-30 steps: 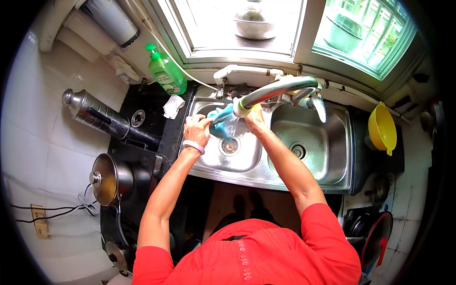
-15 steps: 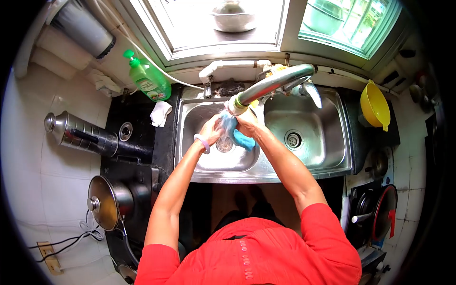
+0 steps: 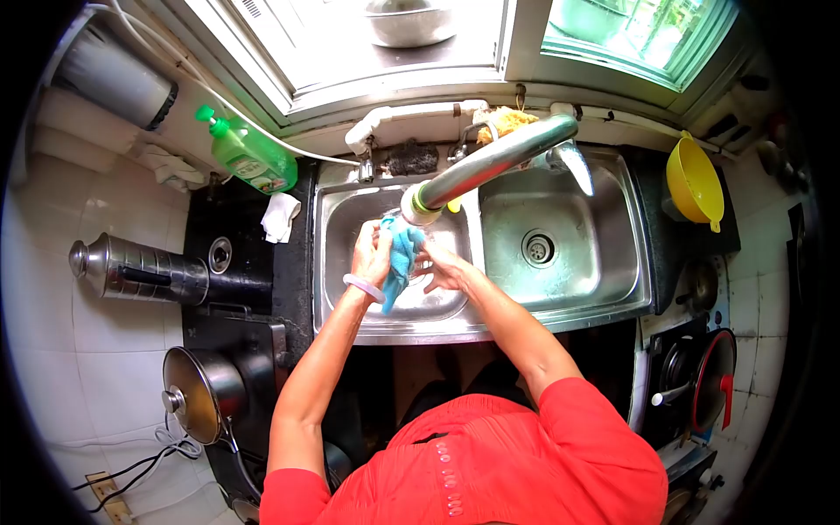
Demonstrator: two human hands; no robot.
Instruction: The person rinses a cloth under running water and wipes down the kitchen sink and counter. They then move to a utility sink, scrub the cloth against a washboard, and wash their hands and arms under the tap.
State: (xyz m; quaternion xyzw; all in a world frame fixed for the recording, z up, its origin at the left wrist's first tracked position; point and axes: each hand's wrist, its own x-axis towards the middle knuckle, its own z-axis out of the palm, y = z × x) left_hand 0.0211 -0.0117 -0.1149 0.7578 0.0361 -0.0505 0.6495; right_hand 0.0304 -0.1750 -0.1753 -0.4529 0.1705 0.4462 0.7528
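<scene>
A wet blue cloth (image 3: 401,255) hangs bunched beneath the faucet's mouth, above the left basin (image 3: 337,289). My left hand (image 3: 371,255), with a pale bracelet at the wrist, is closed on the cloth's left side. Just right of the cloth is my right hand (image 3: 446,267), its fingers apart and curved toward the fabric; whether a fingertip touches it is hard to see. The metal faucet (image 3: 503,162) reaches over from the back right, and its end partly hides the cloth's top.
The right basin (image 3: 577,254) shows a drain. A green soap bottle (image 3: 254,156) and a white rag (image 3: 280,217) are at the left. A yellow plastic bowl (image 3: 694,184) leans at the right. A lidded pot (image 3: 201,394) sits lower left.
The cloth has moved left and toward me, now hanging more from my left hand. My right hand has come down from under the faucet and its fingers have spread.
</scene>
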